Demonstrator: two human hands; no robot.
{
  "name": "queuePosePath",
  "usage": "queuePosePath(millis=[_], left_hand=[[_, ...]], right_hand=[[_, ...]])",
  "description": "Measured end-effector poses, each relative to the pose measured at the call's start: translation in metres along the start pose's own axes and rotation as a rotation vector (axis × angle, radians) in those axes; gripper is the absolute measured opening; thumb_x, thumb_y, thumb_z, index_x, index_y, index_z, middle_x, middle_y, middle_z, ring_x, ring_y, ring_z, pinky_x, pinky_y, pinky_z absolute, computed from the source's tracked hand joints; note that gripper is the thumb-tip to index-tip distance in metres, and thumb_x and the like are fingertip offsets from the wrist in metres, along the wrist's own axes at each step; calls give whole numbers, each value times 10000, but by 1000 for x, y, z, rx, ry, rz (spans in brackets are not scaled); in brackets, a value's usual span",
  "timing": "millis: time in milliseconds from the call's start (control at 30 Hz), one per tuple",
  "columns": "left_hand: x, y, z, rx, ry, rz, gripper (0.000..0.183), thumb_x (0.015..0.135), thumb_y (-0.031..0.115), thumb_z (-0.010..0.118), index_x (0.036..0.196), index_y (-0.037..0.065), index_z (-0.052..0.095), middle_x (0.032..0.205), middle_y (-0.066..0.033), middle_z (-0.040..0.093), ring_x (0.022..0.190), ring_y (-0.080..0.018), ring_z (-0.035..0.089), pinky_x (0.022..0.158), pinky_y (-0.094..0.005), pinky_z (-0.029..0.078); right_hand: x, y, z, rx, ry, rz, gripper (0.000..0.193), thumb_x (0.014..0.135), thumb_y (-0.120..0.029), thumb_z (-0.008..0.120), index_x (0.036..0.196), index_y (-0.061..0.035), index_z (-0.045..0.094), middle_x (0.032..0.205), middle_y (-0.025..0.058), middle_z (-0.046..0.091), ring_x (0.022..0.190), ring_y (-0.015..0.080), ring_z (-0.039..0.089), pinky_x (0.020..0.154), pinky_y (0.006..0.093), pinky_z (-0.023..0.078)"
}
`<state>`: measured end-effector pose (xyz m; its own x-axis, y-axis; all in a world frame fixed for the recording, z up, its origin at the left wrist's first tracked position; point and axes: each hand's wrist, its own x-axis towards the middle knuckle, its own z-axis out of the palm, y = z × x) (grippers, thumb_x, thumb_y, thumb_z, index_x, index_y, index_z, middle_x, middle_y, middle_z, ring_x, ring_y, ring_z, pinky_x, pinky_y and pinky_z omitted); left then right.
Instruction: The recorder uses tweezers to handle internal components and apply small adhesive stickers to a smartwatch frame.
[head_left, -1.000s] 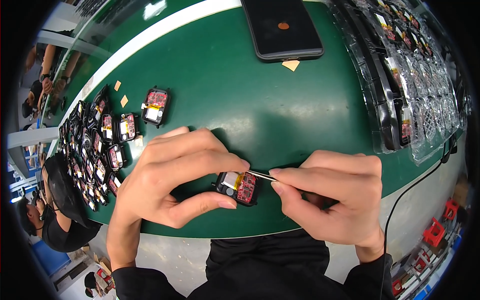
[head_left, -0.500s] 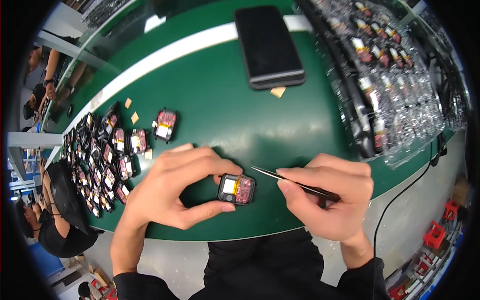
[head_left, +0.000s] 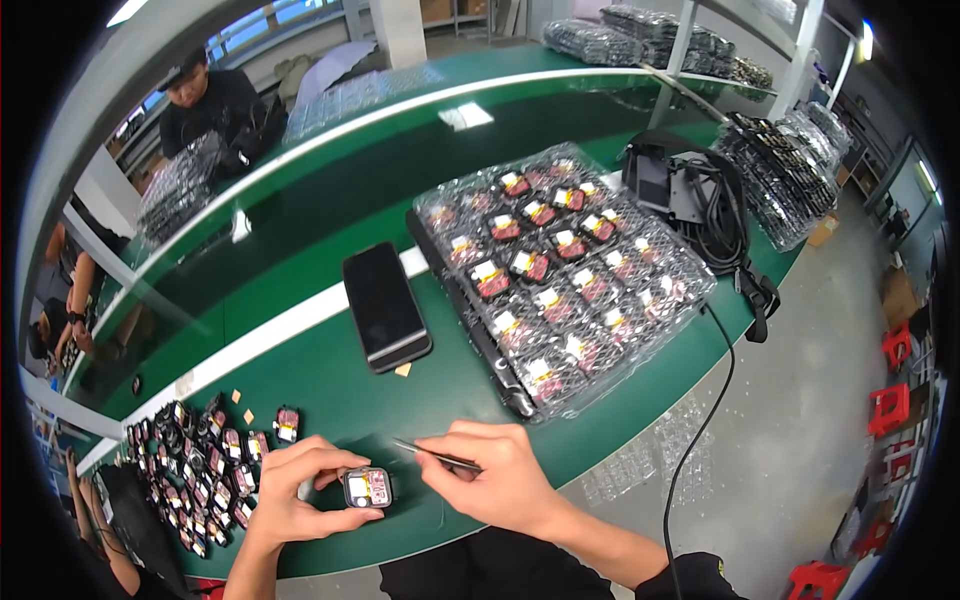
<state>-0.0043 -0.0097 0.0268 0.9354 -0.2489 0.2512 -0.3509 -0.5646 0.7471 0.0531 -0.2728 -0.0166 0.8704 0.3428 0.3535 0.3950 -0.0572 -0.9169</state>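
Observation:
My left hand point(head_left: 285, 495) grips a small square black watch-like case point(head_left: 368, 488) between thumb and fingers, just above the green tabletop. Its open face shows a white block, a strip of yellow tape and a reddish circuit board. Just right of the case, my right hand point(head_left: 505, 475) pinches a pair of metal tweezers point(head_left: 407, 445). The tweezers' tips point up and left, apart from the case. Beyond my left hand lies a single similar case point(head_left: 287, 424), and a heap of such cases point(head_left: 195, 475) spreads to the left.
A black phone-like slab point(head_left: 385, 305) lies ahead of my hands. Stacked clear plastic trays point(head_left: 625, 350) of cases stand to its right, beside strapped black gear point(head_left: 690, 190). A black cable point(head_left: 690, 440) hangs over the table edge. Another person point(head_left: 215, 110) sits across the glass divider.
The view has swung up and right, bringing the whole tray stack and the far side into sight. My left hand still holds the case; my right hand still holds the tweezers.

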Motion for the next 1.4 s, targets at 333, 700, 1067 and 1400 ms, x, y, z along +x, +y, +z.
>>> queuePosePath(millis=[333, 700, 1067, 1400], left_hand=[[282, 39, 44, 128, -99, 468, 401, 801, 275, 944, 1086, 53, 769, 866, -63, 655, 680, -167, 515, 615, -355, 435], [370, -3, 65, 394, -161, 415, 529, 987, 206, 790, 1481, 72, 659, 1428, -163, 694, 1383, -362, 614, 1194, -470, 493], [52, 149, -1, 233, 208, 776, 275, 932, 326, 862, 1069, 107, 766, 855, -101, 747, 642, -263, 696, 588, -444, 546], [-23, 203, -40, 330, 275, 648, 168, 764, 236, 807, 843, 110, 728, 811, -47, 734, 637, -230, 671, 595, -383, 551]], right_hand=[[3, 13, -3, -35, -21, -18, 148, 945, -51, 818, 1072, 23, 832, 786, 98, 737, 581, 180, 673, 546, 329, 510], [3, 1, -1, -43, -21, 76, 172, 948, -63, 793, 1083, 43, 810, 801, 137, 722, 624, 246, 705, 605, 350, 567], [9, -4, -9, -25, -2, 124, 142, 936, -26, 820, 1050, 59, 818, 777, 113, 726, 605, 149, 671, 552, 310, 511], [10, -5, 3, -128, -7, 21, 150, 933, -27, 821, 1064, 44, 843, 766, 114, 743, 626, 110, 654, 568, 292, 482]])
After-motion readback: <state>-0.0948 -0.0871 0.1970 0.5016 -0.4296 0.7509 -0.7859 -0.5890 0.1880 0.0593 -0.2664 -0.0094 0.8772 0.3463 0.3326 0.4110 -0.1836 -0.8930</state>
